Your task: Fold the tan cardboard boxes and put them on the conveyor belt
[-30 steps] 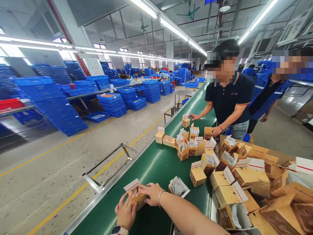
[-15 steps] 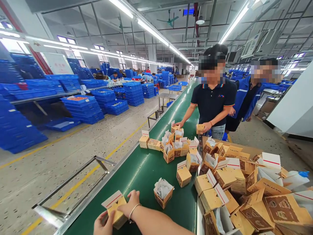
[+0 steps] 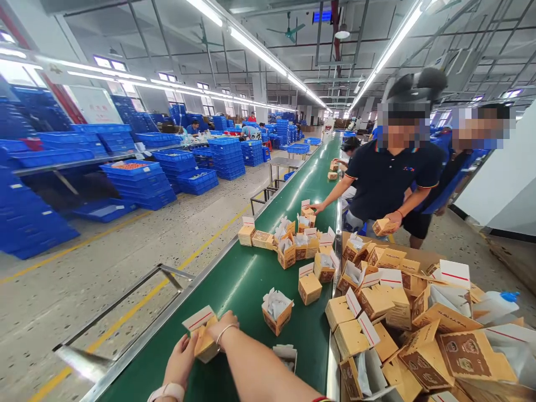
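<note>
The left hand (image 3: 181,360) and right hand (image 3: 224,329) clamp a small kraft carton (image 3: 205,340) from both sides, apparently to keep it square with its white-edged flap free; it sits over the green conveyor belt (image 3: 247,290), near an open carton (image 3: 276,312) of white wrapping

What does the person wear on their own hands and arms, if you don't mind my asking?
The left hand is bare, with a pale wrist watch; the right hand is bare too, with a thin silver bangle. Both forearms are bare.
</note>
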`<state>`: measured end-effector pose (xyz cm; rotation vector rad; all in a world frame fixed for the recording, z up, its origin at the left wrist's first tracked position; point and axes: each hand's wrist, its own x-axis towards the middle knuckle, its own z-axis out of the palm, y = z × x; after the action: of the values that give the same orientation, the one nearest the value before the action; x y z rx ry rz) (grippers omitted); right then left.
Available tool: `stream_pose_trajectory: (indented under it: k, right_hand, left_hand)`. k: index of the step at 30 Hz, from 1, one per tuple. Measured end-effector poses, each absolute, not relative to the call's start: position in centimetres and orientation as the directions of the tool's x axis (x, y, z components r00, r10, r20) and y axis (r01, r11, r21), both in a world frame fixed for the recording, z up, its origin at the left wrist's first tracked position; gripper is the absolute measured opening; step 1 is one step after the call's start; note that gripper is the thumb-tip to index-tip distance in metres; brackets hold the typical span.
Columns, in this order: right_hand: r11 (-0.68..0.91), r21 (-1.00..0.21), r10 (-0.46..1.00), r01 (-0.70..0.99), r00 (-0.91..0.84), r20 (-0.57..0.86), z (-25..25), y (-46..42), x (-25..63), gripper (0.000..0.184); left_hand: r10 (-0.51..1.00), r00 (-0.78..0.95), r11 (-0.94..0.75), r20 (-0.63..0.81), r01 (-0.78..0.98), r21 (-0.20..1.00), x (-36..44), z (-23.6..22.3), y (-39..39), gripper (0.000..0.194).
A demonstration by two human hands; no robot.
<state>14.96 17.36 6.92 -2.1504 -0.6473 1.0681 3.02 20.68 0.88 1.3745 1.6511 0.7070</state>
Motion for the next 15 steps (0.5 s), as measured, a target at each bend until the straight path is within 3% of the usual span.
stream_pose_trajectory:
  k: [2,6,8,10,15]
  right_hand:
    - [-0.600,-0.778,0.719,0.186,0.553,-0.422,9.1,16.9,15.7,0.038]
    - [-0.344,-0.907,0.859,0.244,0.471,-0.199,11.9,12.5,17.1,0.038]
    - [-0.072,-0.973,0.905,0.220,0.425,0.029,11.8,8.1,17.8,0.031]
    - [0.109,-0.960,0.903,0.257,0.377,0.203,10.5,2.7,18.5,0.024]
    - [0.119,-0.927,0.897,0.356,0.362,0.254,3.6,-9.2,19.5,0.021]
  left_hand:
    - [0.946,-0.045,0.302,-0.320,0.476,0.826,2.6,4.2,20.0,0.042]
    - [0.935,0.182,0.203,-0.305,0.430,0.880,-0.8,11.4,16.6,0.041]
    - [0.907,0.305,0.142,-0.291,0.429,0.892,-3.3,14.5,13.1,0.045]
    - [0.836,0.440,0.100,-0.327,0.464,0.880,-5.5,17.1,8.8,0.048]
    - [0.551,0.680,0.007,-0.485,0.577,0.817,-7.7,19.5,-1.8,0.041]
